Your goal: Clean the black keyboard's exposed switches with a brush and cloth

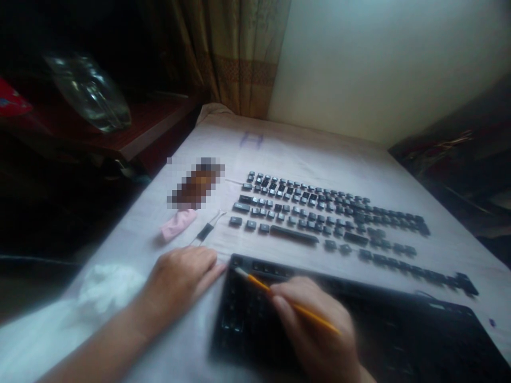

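Observation:
My right hand (319, 330) is closed around a thin yellow-handled brush (279, 298), its pale tip resting near the top left corner of a black keyboard frame (399, 330) with its keycaps removed. My left hand (179, 279) lies on the table beside the frame's left edge, fingers curled and pressed down, touching the frame's corner. Beyond the frame, several black keycaps (327, 213) lie in rows on the pale table cover (319, 154).
A wire keycap puller (205, 231) and a pink object (178, 224) lie just beyond my left hand. A white crumpled cloth (107, 287) sits at the left. A pixelated brown item (195, 183), a dark red shelf with a clear vessel (90, 93) and a curtain (239, 58) stand behind.

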`<action>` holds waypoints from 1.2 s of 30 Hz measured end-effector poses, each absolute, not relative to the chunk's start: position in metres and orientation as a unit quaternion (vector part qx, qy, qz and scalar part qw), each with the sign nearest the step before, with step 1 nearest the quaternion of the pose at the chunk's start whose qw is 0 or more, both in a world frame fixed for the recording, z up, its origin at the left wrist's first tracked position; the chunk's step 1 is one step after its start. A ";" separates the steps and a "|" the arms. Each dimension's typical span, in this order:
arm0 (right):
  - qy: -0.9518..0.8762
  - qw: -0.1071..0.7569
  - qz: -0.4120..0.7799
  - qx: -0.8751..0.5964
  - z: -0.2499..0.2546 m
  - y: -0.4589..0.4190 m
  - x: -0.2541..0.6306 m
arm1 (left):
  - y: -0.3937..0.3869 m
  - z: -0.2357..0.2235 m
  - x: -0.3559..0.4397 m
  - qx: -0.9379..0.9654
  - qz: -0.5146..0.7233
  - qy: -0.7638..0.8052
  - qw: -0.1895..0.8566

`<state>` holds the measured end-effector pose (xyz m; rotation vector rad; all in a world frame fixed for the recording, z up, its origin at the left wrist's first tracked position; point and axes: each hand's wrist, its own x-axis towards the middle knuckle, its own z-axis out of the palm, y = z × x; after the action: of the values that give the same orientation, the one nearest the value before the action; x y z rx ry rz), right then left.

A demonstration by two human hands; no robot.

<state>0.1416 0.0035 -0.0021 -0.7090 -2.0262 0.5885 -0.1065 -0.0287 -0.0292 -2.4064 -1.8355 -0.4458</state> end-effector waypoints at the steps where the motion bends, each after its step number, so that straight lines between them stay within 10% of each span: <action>1: -0.809 0.451 0.251 -0.282 -0.003 0.003 0.142 | -0.029 -0.029 -0.107 -0.785 -0.147 -0.601 0.039; 36: -0.826 0.440 0.240 -0.258 0.002 0.002 0.148 | -0.028 -0.029 -0.109 -0.787 -0.178 -0.590 0.026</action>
<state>0.1480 0.0020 0.0016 -0.6407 -2.0512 0.5961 -0.1087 -0.0275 -0.0287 -2.4313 -1.8240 -0.5491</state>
